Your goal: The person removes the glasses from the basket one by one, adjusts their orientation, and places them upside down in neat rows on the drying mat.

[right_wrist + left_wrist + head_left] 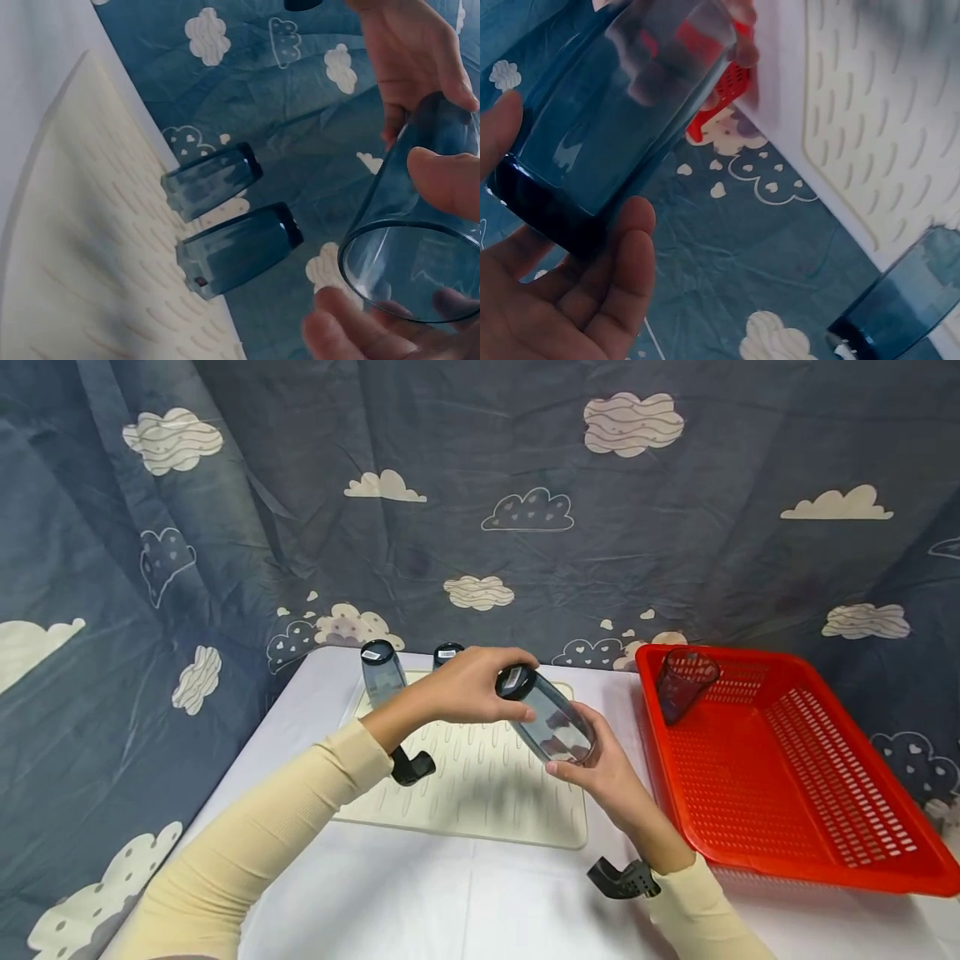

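Between both hands, a blue-tinted drinking glass (pixel 553 720) is held tilted in the air, its dark base up toward the left. My left hand (pixel 474 687) grips the base end, which has a white label. My right hand (pixel 600 768) holds the rim end, fingers and thumb around it; the open mouth shows in the right wrist view. Two like glasses stand upside down at the back of a cream ribbed drying mat (pixel 480 777): the left glass (pixel 383 672) and another glass (pixel 447 653), partly hidden behind my left hand in the head view.
On the right stands a red plastic basket (pixel 738 777) with slotted walls. One glass (pixel 684 681) leans in its back left corner. A white cloth (pixel 420 893) covers the table, and a dark cloud-patterned curtain (pixel 450 543) hangs close behind and at the left.
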A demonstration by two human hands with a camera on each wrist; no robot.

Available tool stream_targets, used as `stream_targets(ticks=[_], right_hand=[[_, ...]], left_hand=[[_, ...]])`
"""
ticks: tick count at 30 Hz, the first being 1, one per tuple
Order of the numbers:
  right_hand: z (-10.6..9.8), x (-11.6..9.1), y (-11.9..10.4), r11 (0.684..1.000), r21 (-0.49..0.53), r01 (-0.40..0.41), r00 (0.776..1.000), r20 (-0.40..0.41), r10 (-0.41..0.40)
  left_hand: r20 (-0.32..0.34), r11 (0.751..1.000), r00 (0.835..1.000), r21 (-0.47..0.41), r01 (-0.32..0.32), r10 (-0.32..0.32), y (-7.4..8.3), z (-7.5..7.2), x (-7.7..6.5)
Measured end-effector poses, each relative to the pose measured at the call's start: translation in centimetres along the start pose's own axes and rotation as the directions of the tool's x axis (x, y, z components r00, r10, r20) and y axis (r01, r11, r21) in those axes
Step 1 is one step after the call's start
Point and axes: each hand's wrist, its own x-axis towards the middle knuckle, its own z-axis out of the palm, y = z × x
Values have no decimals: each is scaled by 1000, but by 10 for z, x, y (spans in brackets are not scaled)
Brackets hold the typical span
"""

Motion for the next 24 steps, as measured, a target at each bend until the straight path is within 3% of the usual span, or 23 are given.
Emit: stream_targets(ticks=[7, 14, 24], right_hand=[[-12, -1, -2, 997, 20, -75, 997, 13, 75], [-22, -5, 4, 994, 27, -102, 994, -36, 102], [-27, -12, 9, 996, 57, -68, 997, -37, 70]], left_hand=[[-1, 989, 1000, 147, -13, 14, 8, -10, 19], [-16, 946, 996, 311, 93, -93, 5, -20, 34], [-7, 922, 990, 364, 135, -142, -5, -26, 54]])
